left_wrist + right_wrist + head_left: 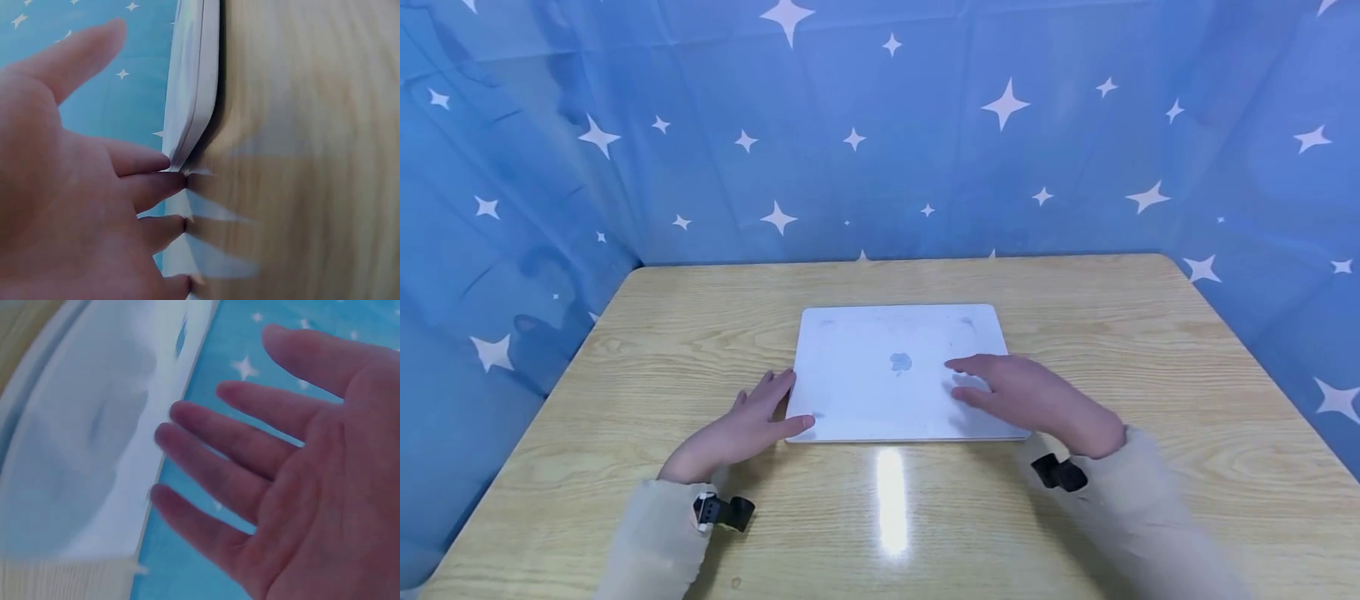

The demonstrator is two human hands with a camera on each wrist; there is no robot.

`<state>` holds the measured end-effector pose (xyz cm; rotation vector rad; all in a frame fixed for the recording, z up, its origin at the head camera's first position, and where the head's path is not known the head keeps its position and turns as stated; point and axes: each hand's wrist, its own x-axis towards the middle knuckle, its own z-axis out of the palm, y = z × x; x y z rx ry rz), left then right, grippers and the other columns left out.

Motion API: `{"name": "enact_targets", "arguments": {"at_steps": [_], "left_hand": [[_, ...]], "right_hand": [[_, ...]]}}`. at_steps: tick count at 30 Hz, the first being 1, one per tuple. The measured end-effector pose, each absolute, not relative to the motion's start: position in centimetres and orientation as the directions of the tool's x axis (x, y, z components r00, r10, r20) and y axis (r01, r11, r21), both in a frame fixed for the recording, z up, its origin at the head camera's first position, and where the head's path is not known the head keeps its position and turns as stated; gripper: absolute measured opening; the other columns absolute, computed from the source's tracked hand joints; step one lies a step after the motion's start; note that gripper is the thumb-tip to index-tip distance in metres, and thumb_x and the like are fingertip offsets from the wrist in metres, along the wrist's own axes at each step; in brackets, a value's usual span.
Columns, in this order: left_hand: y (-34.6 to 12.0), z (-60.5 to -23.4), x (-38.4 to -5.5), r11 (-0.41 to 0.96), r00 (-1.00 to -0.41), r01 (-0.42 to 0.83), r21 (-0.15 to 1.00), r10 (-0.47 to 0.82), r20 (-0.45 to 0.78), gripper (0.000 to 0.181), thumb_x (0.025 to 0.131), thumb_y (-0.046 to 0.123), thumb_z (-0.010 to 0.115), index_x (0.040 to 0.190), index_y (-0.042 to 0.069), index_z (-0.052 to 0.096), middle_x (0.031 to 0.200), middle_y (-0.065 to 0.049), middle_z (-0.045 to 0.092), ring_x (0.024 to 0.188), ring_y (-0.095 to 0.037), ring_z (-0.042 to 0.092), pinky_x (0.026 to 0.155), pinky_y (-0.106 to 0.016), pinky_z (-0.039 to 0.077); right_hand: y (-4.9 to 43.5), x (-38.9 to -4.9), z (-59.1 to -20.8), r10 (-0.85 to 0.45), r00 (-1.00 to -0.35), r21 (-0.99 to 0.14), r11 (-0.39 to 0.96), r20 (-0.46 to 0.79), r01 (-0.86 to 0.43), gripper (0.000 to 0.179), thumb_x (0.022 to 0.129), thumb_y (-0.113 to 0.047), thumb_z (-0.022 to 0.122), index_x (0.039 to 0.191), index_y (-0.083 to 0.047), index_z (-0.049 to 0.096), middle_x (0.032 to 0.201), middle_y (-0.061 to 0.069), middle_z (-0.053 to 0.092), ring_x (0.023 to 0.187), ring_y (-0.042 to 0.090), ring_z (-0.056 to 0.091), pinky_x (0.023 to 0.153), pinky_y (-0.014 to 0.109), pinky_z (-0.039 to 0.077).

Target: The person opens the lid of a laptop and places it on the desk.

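A closed silver laptop [865,392] with an apple logo on its lid lies flat on the wooden table. My left hand [741,433] is at its left edge, thumb over the near left corner and fingers spread. In the left wrist view, the fingertips of that left hand [81,187] reach the tabletop beside the laptop's edge [203,106]; the index fingertip is close to the laptop's side. Above the right part of the lid hovers my right hand [1037,400], its fingers extended. The right wrist view shows this right hand [294,469] with nothing in it, apart from the lid [69,469].
The wooden table [1150,350] extends around the laptop on every side. A blue curtain [895,175] with white stars hangs behind the table and along both sides. A bright light reflection lies on the tabletop in front of the laptop.
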<state>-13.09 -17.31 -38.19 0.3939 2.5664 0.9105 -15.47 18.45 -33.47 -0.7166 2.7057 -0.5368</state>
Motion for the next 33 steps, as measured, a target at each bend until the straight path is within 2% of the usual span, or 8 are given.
{"name": "enact_targets", "arguments": {"at_steps": [6,11,16,19,24,28,33], "left_hand": [[-17.1,-38.5,-12.9,0.705,-0.892,0.055,0.707,0.353,-0.282,0.091,0.081,0.056,0.053,0.144,0.011,0.006,0.149,-0.006,0.006,0.134,-0.024,-0.009,0.100,-0.052,-0.012],[-17.1,-39.4,-12.7,0.734,-0.907,0.086,0.674,0.337,-0.252,0.097,0.077,0.055,0.058,0.144,0.006,0.006,0.149,-0.009,0.002,0.134,-0.026,-0.010,0.100,-0.051,-0.014],[-16.8,-39.9,-12.4,0.772,-0.920,0.118,0.624,0.322,-0.225,0.105,0.073,0.055,0.062,0.143,0.002,0.004,0.149,-0.012,-0.002,0.133,-0.028,-0.012,0.099,-0.052,-0.014],[-16.5,-40.0,-12.3,0.784,-0.925,0.124,0.608,0.313,-0.216,0.108,0.071,0.056,0.064,0.142,0.001,0.004,0.149,-0.013,0.000,0.133,-0.029,-0.011,0.099,-0.052,-0.013],[-16.2,-40.3,-12.3,0.803,-0.935,0.130,0.581,0.294,-0.197,0.110,0.069,0.055,0.066,0.142,0.001,0.005,0.148,-0.013,0.002,0.134,-0.030,-0.009,0.099,-0.052,-0.012],[-16.1,-40.4,-12.2,0.806,-0.941,0.126,0.578,0.282,-0.187,0.111,0.068,0.055,0.067,0.143,0.001,0.005,0.148,-0.013,0.003,0.134,-0.029,-0.009,0.099,-0.052,-0.013],[-16.1,-40.5,-12.2,0.815,-0.948,0.134,0.564,0.272,-0.168,0.113,0.068,0.060,0.064,0.142,0.001,0.004,0.148,-0.013,0.003,0.134,-0.029,-0.009,0.099,-0.052,-0.012]], "right_hand": [[15.7,-14.4,-33.6,-0.542,-0.808,-0.467,0.790,-0.230,-0.396,0.051,0.089,-0.040,0.051,0.133,-0.016,0.042,0.130,0.003,0.046,0.120,0.022,0.041,0.095,0.040,0.034],[14.1,-13.8,-34.1,-0.561,-0.802,-0.393,0.797,-0.204,-0.458,0.051,0.086,-0.034,0.057,0.130,-0.012,0.045,0.126,0.005,0.049,0.117,0.022,0.044,0.094,0.037,0.036],[12.8,-13.4,-34.8,-0.586,-0.786,-0.325,0.795,-0.196,-0.512,0.052,0.083,-0.034,0.062,0.129,-0.015,0.047,0.126,0.004,0.049,0.116,0.020,0.045,0.091,0.035,0.038],[12.2,-13.2,-34.9,-0.584,-0.788,-0.290,0.801,-0.193,-0.523,0.053,0.081,-0.035,0.064,0.128,-0.015,0.048,0.125,0.003,0.049,0.112,0.018,0.046,0.086,0.033,0.040],[11.0,-13.2,-34.8,-0.579,-0.796,-0.224,0.811,-0.174,-0.541,0.052,0.077,-0.034,0.069,0.120,-0.012,0.052,0.114,0.003,0.053,0.097,0.021,0.052,0.072,0.033,0.044],[10.2,-13.1,-35.0,-0.564,-0.806,-0.156,0.825,-0.179,-0.543,0.049,0.073,-0.036,0.071,0.113,-0.016,0.053,0.112,0.000,0.050,0.102,0.023,0.050,0.062,0.035,0.045],[9.7,-12.9,-35.2,-0.581,-0.803,-0.091,0.814,-0.131,-0.574,0.045,0.070,-0.037,0.074,0.105,-0.017,0.054,0.112,0.001,0.047,0.110,0.024,0.047,0.056,0.035,0.044]]}}
